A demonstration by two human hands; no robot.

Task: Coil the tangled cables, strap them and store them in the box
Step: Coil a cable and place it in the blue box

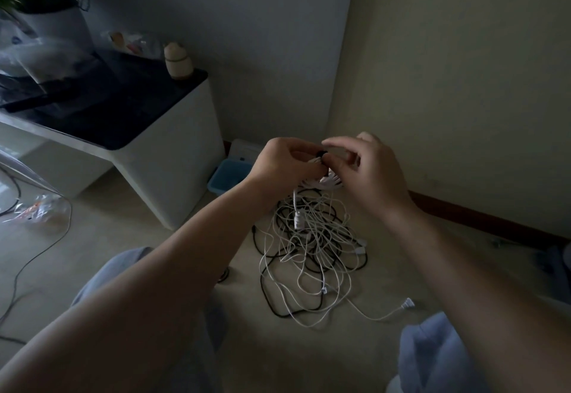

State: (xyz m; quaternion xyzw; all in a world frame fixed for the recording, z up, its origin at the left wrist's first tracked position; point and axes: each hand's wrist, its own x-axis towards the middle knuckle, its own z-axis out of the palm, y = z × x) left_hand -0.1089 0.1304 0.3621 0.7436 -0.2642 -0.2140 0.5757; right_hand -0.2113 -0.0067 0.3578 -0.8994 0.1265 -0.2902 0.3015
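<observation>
A tangle of white and black cables [312, 256] lies on the floor in front of me. Above it my left hand [285, 162] grips a small coiled bundle of white cable [330, 181], whose loops hang below both hands. My right hand [367, 170] pinches a black strap [322, 154] at the top of that bundle, right beside my left fingers. A blue box [228, 174] stands on the floor beyond my left hand, with a white lid or container [244, 148] behind it against the wall.
A white table with a dark top [173, 133] stands at the left, carrying a plant pot [55, 28], bags and a small beige figure [178, 62]. A thin cable [37, 253] runs over the floor at the left. My knees in blue cloth [432, 358] frame the pile.
</observation>
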